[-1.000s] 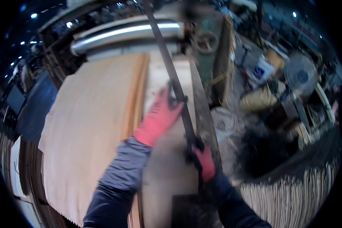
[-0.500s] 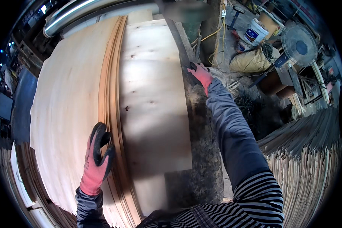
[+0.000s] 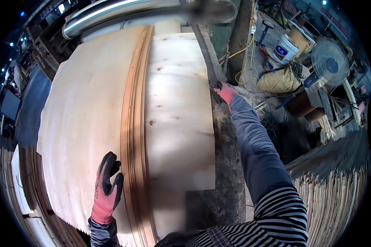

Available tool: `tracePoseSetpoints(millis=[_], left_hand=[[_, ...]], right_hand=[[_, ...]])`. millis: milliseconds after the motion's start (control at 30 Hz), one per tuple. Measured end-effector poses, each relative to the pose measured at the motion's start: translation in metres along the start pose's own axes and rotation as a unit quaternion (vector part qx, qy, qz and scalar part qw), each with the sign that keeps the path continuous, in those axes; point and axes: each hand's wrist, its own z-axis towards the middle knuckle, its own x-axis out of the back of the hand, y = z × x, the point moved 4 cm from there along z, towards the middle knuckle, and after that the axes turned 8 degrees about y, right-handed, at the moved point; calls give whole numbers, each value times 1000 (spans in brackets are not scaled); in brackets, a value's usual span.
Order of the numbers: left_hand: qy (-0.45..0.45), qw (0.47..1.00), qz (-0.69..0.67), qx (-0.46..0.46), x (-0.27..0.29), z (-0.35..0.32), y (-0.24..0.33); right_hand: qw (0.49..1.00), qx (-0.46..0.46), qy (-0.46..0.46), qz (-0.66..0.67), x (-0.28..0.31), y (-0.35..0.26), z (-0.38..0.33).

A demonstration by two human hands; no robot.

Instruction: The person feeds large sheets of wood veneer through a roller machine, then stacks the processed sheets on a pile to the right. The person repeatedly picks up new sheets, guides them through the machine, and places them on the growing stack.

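Observation:
My left hand [image 3: 106, 190], in a red glove with black fingers, hovers over or rests on the near part of a wide pale wood veneer stack [image 3: 82, 111]; contact is unclear. Its fingers are bent and apart, with nothing between them. Just to its right runs the layered brown edge [image 3: 132, 119] of the sheets. Beyond that edge lies a pale, knotted veneer sheet [image 3: 179, 111]. My right hand [image 3: 226, 94], gloved alike, reaches past the sheet's right side. Its fingers close at the near end of a long dark bar [image 3: 205, 49]; they are partly hidden.
A shiny metal roller [image 3: 107, 18] spans the far side. At right are a standing fan [image 3: 331, 61], a white bucket [image 3: 285, 48], a yellowish sack [image 3: 279, 80] and a large veneer stack [image 3: 329, 193]. More sheets [image 3: 31, 185] stand at left.
The view has shifted, so the scene sits lower and farther right. My left hand has come off the layered edge, leftward and nearer me. My right hand stays at the bar's end.

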Motion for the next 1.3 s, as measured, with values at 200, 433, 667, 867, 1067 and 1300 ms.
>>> tracePoseSetpoints(millis=[200, 433, 667, 867, 1067, 1300], left_hand=[[48, 998, -44, -4, 20, -22, -2], [-25, 991, -128, -6, 31, -43, 42], [-210, 868, -101, -439, 34, -75, 219], [-84, 705, -318, -628, 12, -175, 288], [-163, 711, -363, -580, 16, -225, 262], [-334, 689, -194, -613, -41, -247, 253]], right_hand=[[999, -15, 24, -32, -24, 9, -4], [994, -6, 110, -10, 31, -40, -64], [980, 44, 188, 38, 81, -51, -170], [972, 80, 213, 54, 138, -36, -340], [958, -78, 271, 46, 170, 35, -581], [923, -122, 333, -147, 262, 0, -747]])
